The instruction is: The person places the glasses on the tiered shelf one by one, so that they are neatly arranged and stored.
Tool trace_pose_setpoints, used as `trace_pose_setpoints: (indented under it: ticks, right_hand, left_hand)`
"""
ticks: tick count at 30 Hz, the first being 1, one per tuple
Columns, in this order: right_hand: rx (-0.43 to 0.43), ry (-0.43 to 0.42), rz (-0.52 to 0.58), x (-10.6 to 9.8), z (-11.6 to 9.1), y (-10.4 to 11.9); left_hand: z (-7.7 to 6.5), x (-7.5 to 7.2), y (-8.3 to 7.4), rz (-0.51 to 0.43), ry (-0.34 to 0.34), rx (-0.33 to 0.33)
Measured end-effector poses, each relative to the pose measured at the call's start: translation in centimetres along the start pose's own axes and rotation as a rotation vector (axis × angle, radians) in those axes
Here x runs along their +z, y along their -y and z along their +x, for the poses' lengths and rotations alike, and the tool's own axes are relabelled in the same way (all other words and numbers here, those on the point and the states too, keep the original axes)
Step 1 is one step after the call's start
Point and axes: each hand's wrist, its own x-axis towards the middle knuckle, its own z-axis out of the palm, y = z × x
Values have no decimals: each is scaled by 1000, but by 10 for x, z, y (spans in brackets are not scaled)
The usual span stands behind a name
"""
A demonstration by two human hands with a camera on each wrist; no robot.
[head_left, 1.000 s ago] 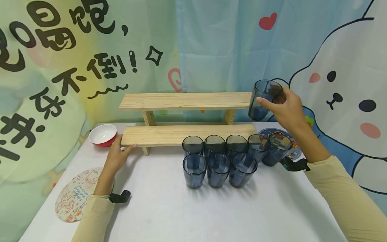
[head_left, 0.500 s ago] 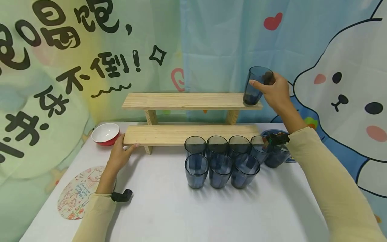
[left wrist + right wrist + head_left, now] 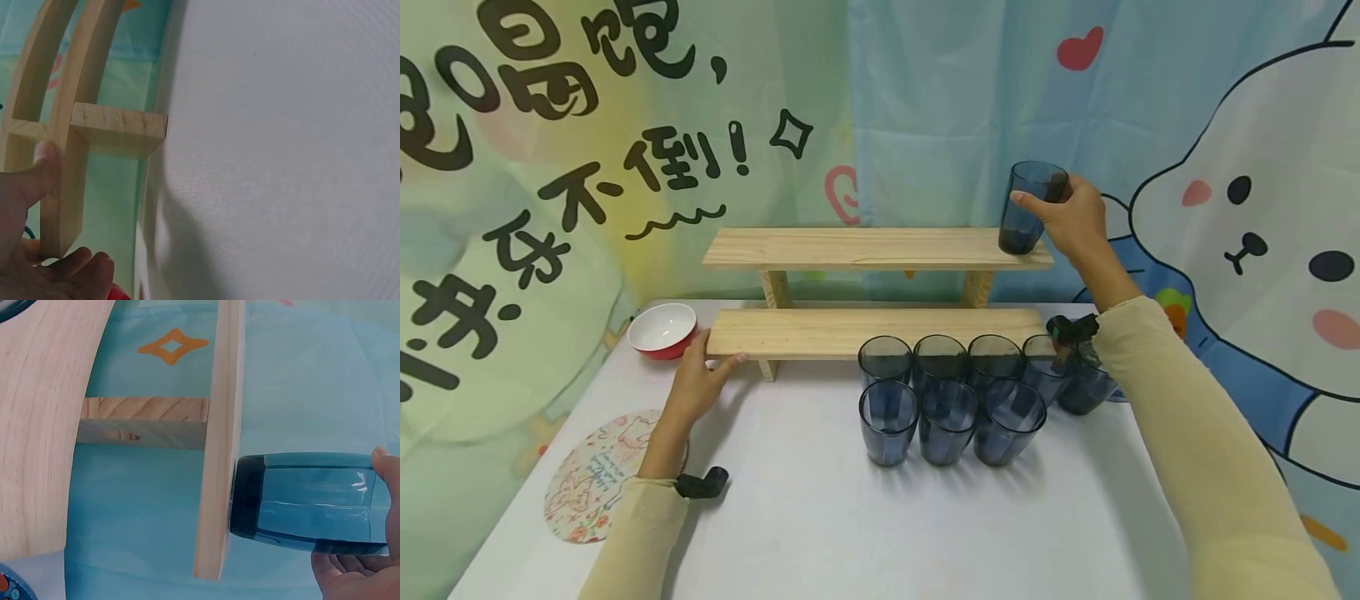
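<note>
My right hand (image 3: pixel 1075 215) grips a blue-tinted drinking glass (image 3: pixel 1028 210) by its upper side, thumb on one side and fingers on the other. The glass stands upright, its base at the right end of the upper board of a two-tier wooden shelf (image 3: pixel 850 246). In the right wrist view the glass (image 3: pixel 312 500) meets the board's top face. My left hand (image 3: pixel 696 387) holds the left end of the lower board (image 3: pixel 790 332). The left wrist view shows the thumb (image 3: pixel 44 156) on the board, fingers curled under its end.
Several blue glasses (image 3: pixel 887 425) stand in two rows before the shelf, at its right half. A red bowl with a white inside (image 3: pixel 662 327) sits by the shelf's left end. A round patterned mat (image 3: pixel 580 492) lies at the left; a blue patterned plate (image 3: pixel 14 589) is at the right.
My right hand has carried the glass from beside the shelf's right end, up and left, onto the upper board. The left hand keeps its hold on the lower board.
</note>
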Motion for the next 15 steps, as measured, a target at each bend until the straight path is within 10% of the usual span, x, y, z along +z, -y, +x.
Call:
trace_pose_setpoints:
  ticks: [15]
  right_hand:
    - [-8, 33, 4, 4, -3, -4]
  left_hand:
    - [2, -1, 1, -8, -16, 28]
